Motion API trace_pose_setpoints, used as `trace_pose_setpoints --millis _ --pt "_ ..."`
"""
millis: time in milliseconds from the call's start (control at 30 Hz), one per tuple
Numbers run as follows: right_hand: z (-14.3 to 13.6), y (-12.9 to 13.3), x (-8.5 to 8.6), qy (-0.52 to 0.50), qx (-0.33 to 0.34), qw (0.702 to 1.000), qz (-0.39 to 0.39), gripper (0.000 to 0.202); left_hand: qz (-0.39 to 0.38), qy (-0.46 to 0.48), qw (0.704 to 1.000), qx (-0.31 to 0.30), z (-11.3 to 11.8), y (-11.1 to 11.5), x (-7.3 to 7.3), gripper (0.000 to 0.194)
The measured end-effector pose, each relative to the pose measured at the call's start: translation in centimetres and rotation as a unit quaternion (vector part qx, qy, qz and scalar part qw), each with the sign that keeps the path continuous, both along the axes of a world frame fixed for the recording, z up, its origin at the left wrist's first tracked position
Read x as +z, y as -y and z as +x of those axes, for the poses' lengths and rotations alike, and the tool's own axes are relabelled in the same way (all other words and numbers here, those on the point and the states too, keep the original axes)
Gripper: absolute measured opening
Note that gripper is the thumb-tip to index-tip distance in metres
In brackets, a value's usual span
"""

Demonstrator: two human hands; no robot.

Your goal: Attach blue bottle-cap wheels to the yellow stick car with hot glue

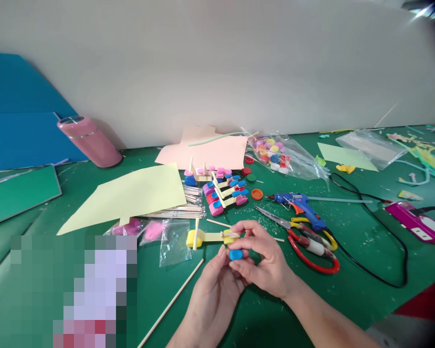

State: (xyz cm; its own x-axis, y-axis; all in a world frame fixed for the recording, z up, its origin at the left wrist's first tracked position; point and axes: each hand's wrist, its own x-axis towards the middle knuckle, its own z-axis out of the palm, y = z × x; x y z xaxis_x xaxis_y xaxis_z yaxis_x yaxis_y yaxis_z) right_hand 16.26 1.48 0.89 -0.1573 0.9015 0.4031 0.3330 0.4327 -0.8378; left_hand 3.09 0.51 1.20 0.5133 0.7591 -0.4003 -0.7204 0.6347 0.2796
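Observation:
A small blue clay piece (235, 254) sits between the fingers of my two hands. My right hand (263, 256) is closed on it with thumb and fingers. My left hand (215, 290) is closed beneath and beside it, thumb up close to the piece. Just behind my fingers lies a wooden stick model with yellow ends (195, 238); its right end is partly covered by my right hand. Several finished-looking stick models with pink, red and blue parts (224, 191) stand farther back.
Scissors (275, 218) and a blue glue gun (300, 203) lie right of my hands, its black cord curving rightward. A long stick (172, 302) lies front left. Yellow paper (130, 193), a pink bottle (90, 142) and a bag of colourful caps (282, 154) are farther back.

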Motion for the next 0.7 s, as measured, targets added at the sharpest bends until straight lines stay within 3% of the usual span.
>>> trace_pose_setpoints --millis 500,700 --pt "-0.1 0.03 -0.07 -0.016 0.009 1.0 0.004 0.02 0.016 0.001 1.0 0.009 0.18 0.07 -0.27 0.015" --pt "-0.09 0.0 -0.02 0.008 0.003 1.0 0.006 0.018 -0.002 0.003 1.0 0.005 0.2 0.04 -0.31 0.02"
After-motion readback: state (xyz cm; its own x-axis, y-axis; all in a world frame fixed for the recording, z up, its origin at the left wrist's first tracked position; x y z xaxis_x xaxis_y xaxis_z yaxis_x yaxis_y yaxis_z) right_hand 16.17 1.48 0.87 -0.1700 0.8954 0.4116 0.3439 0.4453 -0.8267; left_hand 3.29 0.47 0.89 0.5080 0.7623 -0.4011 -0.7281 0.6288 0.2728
